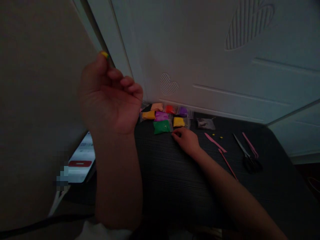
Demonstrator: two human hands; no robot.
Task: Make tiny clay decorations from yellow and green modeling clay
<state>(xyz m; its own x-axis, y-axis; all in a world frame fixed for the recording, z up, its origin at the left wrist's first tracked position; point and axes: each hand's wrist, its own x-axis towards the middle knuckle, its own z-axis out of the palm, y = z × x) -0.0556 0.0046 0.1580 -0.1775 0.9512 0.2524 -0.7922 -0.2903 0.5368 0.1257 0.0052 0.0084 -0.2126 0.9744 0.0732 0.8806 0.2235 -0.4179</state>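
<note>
My left hand [110, 96] is raised close to the camera, fingers curled, pinching a tiny yellow and green clay piece [105, 54] at its fingertips. My right hand [186, 140] rests low on the dark table [170, 180], fingers bent, touching the table just below the yellow clay bag [178, 122] and beside the green clay bag [161, 127]. Behind these lie more small bags: purple [161, 116], orange-yellow [148, 115], peach [157, 107], red [170, 109] and violet [183, 111].
A dark clay bag [205, 123] lies right of the coloured ones. Pink modelling tools [215, 142] and black scissors [247, 156] lie further right. A lit phone [81, 160] stands at the left. White panelled doors [225, 66] rise behind the table.
</note>
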